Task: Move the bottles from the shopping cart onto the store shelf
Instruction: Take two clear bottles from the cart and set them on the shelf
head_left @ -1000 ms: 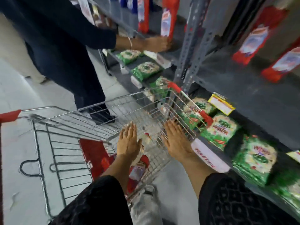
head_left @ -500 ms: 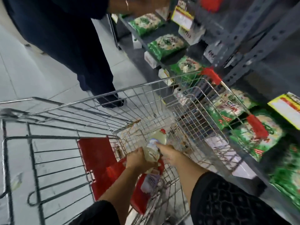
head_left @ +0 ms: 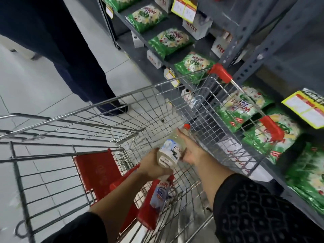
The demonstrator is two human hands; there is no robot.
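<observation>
While the left hand (head_left: 152,165) wraps its fingers around the base of the clear, pale-liquid plastic bottle with a red cap (head_left: 172,151), the right hand (head_left: 190,151) rests open against the bottle's side, fingers extended. The bottle is held above the wire shopping cart (head_left: 122,95), inside its rim. Risk: a one-handed base grip may let the bottle tip or strike the cart wall during lifting toward the grey metal store shelf (head_left: 289,55). Its label appears to read "pure". A red bottle with a white label (head_left: 157,199) remains in the cart; the green packets (head_left: 168,41) read "wheel".
</observation>
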